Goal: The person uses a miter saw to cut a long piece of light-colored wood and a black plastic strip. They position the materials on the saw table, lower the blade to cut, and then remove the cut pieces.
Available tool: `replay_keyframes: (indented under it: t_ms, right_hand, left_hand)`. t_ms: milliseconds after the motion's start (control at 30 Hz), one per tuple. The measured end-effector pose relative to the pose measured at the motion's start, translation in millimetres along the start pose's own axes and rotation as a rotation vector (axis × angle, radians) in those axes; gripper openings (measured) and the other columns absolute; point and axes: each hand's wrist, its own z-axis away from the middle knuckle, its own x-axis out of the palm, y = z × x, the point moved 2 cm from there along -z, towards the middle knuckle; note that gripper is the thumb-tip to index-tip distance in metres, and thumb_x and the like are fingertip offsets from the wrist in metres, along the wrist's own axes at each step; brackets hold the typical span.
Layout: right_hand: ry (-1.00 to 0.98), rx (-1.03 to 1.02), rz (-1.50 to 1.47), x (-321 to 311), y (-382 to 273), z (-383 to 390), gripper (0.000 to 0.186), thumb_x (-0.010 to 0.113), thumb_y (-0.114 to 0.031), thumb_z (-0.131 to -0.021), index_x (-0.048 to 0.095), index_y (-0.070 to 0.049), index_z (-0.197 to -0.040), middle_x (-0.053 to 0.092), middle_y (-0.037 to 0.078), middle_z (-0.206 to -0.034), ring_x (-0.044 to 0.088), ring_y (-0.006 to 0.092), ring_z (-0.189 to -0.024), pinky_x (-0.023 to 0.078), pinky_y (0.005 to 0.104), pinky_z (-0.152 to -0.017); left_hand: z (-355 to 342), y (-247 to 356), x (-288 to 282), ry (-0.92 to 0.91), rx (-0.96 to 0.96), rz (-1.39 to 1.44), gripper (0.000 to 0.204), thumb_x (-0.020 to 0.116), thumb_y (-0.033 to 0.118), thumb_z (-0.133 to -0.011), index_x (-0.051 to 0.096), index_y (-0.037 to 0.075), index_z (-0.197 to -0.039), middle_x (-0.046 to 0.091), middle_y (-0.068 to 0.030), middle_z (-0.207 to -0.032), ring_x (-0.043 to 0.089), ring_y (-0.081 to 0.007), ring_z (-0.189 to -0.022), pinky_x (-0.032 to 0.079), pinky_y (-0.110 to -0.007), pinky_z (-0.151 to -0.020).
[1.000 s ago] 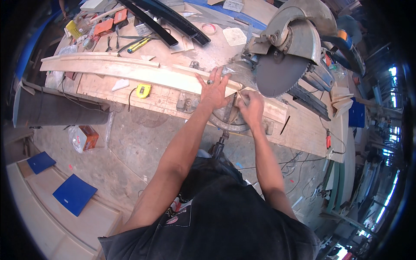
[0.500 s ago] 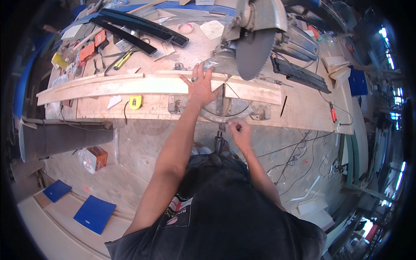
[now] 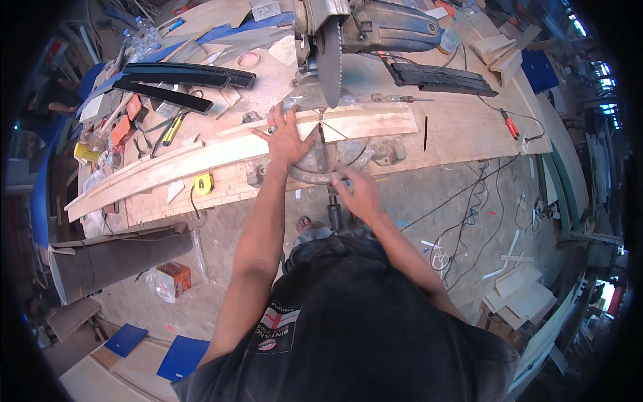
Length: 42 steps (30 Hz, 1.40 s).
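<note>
A long pale wood board point(image 3: 201, 153) lies across the base of a mitre saw point(image 3: 310, 167), with a shorter pale piece point(image 3: 375, 125) at its right end; the two come together under the blade. My left hand point(image 3: 287, 139) presses flat on the board, fingers spread, just left of the saw slot. Above that slot stands the raised toothed blade point(image 3: 329, 63), clear of the wood. My right hand point(image 3: 358, 191) is at the front rim of the saw's round table, fingers curled in; what they grip is hard to see.
Left on the bench are a yellow tape measure point(image 3: 203, 183), a yellow cutter knife point(image 3: 173, 130) and black profiles point(image 3: 181, 75). A black rail point(image 3: 442, 79) and a red-handled screwdriver point(image 3: 512, 126) lie right. Cables point(image 3: 472, 201) and offcuts point(image 3: 522, 295) are on the floor.
The view has shifted, and the blade now shows more edge-on. My right hand has come up against the round table's rim. My left hand stays flat on the board.
</note>
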Motion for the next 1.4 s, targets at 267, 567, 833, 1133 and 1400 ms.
replay_keyframes:
  t_ms: [267, 567, 833, 1133, 1400]
  right_hand:
    - [0.157, -0.208, 0.513, 13, 2, -55, 0.067, 0.065, -0.041, -0.105, 0.053, 0.003, -0.155, 0.046, 0.024, -0.166, 0.037, 0.0383, -0.159, 0.027, 0.0574, -0.130]
    - [-0.060, -0.378, 0.548, 5, 4, -57, 0.062, 0.066, -0.043, -0.104, 0.059, -0.003, -0.152, 0.056, 0.014, -0.160, 0.041, 0.0336, -0.157, 0.025, 0.0577, -0.131]
    - [0.230, -0.288, 0.538, -21, 4, -58, 0.045, 0.073, -0.037, -0.099, 0.074, -0.005, -0.131, 0.062, 0.013, -0.152, 0.050, 0.0326, -0.146, 0.027, 0.0596, -0.129]
    - [0.034, 0.275, -0.134, 24, 41, 23, 0.041, 0.071, -0.040, -0.103, 0.077, -0.002, -0.116, 0.072, 0.015, -0.123, 0.066, 0.0280, -0.120, 0.050, 0.0450, -0.105]
    - [-0.418, 0.693, -1.461, 97, 66, 56, 0.064, 0.046, -0.058, -0.114, 0.056, -0.005, -0.149, 0.073, 0.015, -0.118, 0.073, 0.0294, -0.108, 0.059, 0.0444, -0.096]
  left_hand:
    - [-2, 0, -2, -0.028, 0.000, 0.009, 0.104, 0.087, 0.055, -0.078, 0.037, 0.022, -0.162, 0.015, -0.0148, -0.176, 0.011, -0.0403, -0.165, 0.002, -0.094, -0.112]
    - [-1, -3, 3, -0.006, 0.005, 0.035, 0.102, 0.087, 0.055, -0.077, 0.040, 0.022, -0.161, 0.015, -0.0146, -0.176, 0.011, -0.0391, -0.165, -0.001, -0.094, -0.112]
    - [0, -2, 4, 0.032, 0.013, 0.017, 0.105, 0.088, 0.059, -0.075, 0.040, 0.021, -0.160, 0.019, -0.0143, -0.174, 0.013, -0.0402, -0.164, -0.001, -0.094, -0.112]
    - [0, -2, 4, 0.027, 0.012, 0.015, 0.105, 0.090, 0.054, -0.074, 0.038, 0.024, -0.161, 0.018, -0.0131, -0.174, 0.014, -0.0399, -0.164, 0.000, -0.094, -0.112]
    - [3, -1, -5, -0.008, 0.036, 0.001, 0.111, 0.090, 0.053, -0.074, 0.036, 0.023, -0.165, 0.024, -0.0150, -0.173, 0.016, -0.0379, -0.165, 0.000, -0.095, -0.111]
